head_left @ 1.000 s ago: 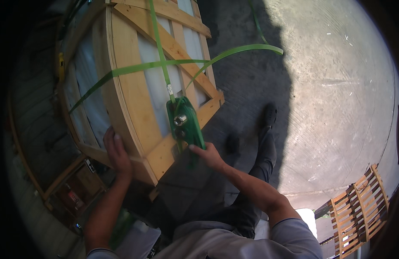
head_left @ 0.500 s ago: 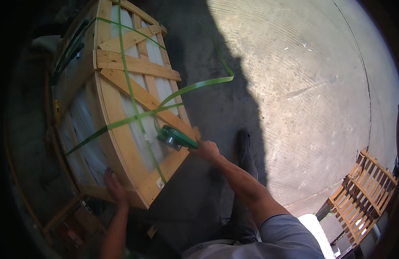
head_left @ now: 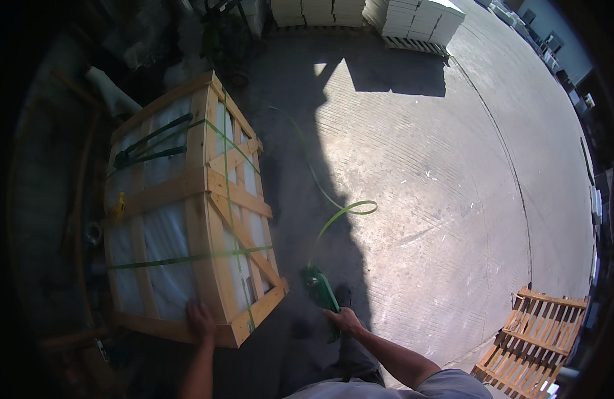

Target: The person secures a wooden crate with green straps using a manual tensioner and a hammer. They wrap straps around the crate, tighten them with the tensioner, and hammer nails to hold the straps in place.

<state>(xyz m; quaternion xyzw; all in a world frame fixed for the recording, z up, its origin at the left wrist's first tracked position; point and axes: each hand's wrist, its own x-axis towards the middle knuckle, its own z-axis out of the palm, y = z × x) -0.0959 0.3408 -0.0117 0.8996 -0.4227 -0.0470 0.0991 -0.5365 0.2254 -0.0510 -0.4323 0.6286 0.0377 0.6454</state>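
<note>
The green strapping tool (head_left: 322,292), judged heavy and rigid and best taken by its handle, was gripped in the closed right hand (head_left: 347,321) just beside the wooden crate (head_left: 187,199), on whose near corner the left hand (head_left: 200,318) was laid flat.

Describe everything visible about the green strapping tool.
The green strapping tool is a long, narrow hand tool, apparently metal, with a darker head at its far end. The right hand grips its near end, holding it off the crate's corner over the shaded concrete. A thin green strap rises from its head and curls away.
</note>
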